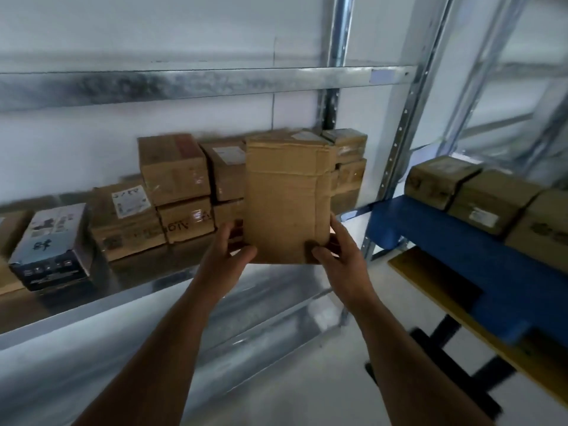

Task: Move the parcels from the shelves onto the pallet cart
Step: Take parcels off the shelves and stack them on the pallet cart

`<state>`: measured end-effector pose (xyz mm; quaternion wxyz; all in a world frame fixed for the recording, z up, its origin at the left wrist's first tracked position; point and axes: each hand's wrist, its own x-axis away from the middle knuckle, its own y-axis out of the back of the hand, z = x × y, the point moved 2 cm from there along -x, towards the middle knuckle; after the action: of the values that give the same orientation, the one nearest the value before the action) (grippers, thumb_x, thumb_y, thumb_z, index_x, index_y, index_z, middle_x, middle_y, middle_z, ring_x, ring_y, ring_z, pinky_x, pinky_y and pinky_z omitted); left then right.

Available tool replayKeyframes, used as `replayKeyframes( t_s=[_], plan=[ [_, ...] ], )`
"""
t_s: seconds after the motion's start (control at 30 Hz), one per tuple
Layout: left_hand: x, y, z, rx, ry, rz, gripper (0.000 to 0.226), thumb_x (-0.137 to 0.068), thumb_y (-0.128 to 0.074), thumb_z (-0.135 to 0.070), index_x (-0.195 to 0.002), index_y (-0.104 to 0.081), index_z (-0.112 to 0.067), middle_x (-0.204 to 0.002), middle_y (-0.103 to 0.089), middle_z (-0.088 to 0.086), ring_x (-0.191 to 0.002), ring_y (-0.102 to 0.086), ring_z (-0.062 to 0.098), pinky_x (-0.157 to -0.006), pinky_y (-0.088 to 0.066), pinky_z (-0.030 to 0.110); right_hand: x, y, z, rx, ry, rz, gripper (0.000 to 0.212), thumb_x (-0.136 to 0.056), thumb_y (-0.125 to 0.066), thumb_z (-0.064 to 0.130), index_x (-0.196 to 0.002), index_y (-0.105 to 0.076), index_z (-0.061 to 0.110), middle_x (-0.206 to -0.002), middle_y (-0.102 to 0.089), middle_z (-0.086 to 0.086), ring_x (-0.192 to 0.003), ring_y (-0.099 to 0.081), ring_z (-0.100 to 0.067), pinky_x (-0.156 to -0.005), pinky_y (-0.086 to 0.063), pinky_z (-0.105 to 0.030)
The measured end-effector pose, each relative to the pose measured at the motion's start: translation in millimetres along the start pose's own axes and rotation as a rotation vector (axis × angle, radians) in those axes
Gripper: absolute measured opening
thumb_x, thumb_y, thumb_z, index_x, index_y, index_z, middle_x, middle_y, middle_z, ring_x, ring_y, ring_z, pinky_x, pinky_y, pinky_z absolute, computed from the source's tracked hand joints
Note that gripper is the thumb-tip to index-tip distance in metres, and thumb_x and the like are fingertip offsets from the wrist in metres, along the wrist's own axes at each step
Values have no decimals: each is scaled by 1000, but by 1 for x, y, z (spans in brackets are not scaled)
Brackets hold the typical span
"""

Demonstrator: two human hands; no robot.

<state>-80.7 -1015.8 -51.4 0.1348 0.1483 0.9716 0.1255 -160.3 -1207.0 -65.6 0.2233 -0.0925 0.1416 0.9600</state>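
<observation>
Metal shelving [196, 84], galvanised, is seen across the left and centre, backed by a pale wall. A pallet cart [479, 265] with a blue deck over a yellow board and black frame is seen at right, just beside the shelf upright.

Stacked cardboard parcels [175, 170] are ranged along the shelf, several with white labels; some are piled two high near the upright. Three brown parcels [491, 198] are laid in a row on the blue deck, touching one another. A dark printed box [52, 247] is stood at the left end of the shelf, tilted slightly.

A tall brown parcel [285, 198], upright and creased near its top, is held in front of the shelf stack, clear of the shelf edge and left of the cart.

The left hand [227, 256] is curled on the parcel's lower left edge, thumb across the front face, fingers hidden behind. The right hand [335, 253] is gripped on the lower right corner, thumb on the front, fingers wrapped along the side.
</observation>
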Motion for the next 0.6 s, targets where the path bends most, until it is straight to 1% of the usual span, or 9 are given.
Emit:
replayKeyframes(
  t_s=[0.07, 0.13, 0.23, 0.3, 0.37, 0.4, 0.47, 0.53, 0.6],
  plan=[
    [-8, -23, -1, -6, -9, 48, 42, -85, -61, -22, -123, -45, -29, -113, -57, -9, -99, -54, 2, -73, -43, 23, 3, 23, -5, -9, -46, -44, 59, -94, -55, 24, -142, -28, 44, -135, -48, 2, -115, -53, -13, -97, -47, -35],
    [-16, -45, -4, 5, -13, 102, 40, -82, -62, -27, -117, -46, -36, -107, -57, -17, -95, -54, -5, -68, -40, 18, 4, 43, -10, -14, -76, -88, 61, -93, -56, 20, -143, -29, 43, -134, -48, -2, -117, -53, -17, -101, -45, -44],
    [-33, -75, -7, 20, -36, 186, 34, -85, -62, -25, -109, -48, -43, -104, -56, -24, -89, -53, -18, -60, -41, 7, 2, 69, -17, 13, -74, -168, 63, -92, -56, 15, -144, -29, 39, -128, -49, 1, -114, -54, -14, -99, -47, -46],
    [-47, -96, -9, 30, -34, 242, 29, -85, -62, -27, -101, -49, -46, -99, -57, -26, -86, -51, -23, -55, -43, 4, -3, 84, -24, 8, -88, -206, 63, -93, -55, 14, -141, -29, 46, -122, -50, 12, -113, -54, -13, -98, -48, -45],
    [-63, -117, -11, 38, -19, 281, 24, -84, -62, -33, -96, -48, -49, -91, -60, -29, -84, -53, -23, -56, -42, 6, -12, 97, -33, 14, -113, -252, 63, -93, -54, 15, -132, -28, 56, -119, -49, 18, -111, -54, -10, -97, -47, -41],
    [-72, -127, -11, 36, -17, 307, 23, -84, -61, -36, -95, -48, -51, -90, -60, -34, -83, -53, -23, -56, -41, 7, -17, 104, -37, 24, -127, -280, 63, -93, -54, 15, -132, -28, 57, -120, -50, 17, -110, -54, -8, -96, -47, -39],
    [-90, -147, -12, 18, -20, 368, 30, -85, -60, -37, -91, -47, -63, -86, -56, -44, -81, -53, -24, -52, -42, 6, -29, 116, -49, 43, -156, -341, 63, -93, -55, 14, -140, -29, 48, -124, -51, 8, -110, -54, -9, -96, -48, -38],
    [-109, -168, -10, 9, -6, 404, 39, -85, -59, -40, -82, -41, -74, -80, -56, -43, -78, -53, -23, -51, -42, 7, -43, 128, -60, 62, -186, -394, 63, -93, -55, 15, -145, -29, 38, -126, -51, 3, -111, -54, -12, -97, -48, -43],
    [-132, -189, -7, -8, -4, 430, 41, -86, -58, -42, -77, -38, -77, -76, -51, -43, -74, -51, -23, -56, -37, 11, -59, 138, -73, 82, -227, -445, 64, -93, -55, 18, -147, -26, 36, -127, -50, 2, -114, -53, -17, -97, -48, -45]
  ],
)
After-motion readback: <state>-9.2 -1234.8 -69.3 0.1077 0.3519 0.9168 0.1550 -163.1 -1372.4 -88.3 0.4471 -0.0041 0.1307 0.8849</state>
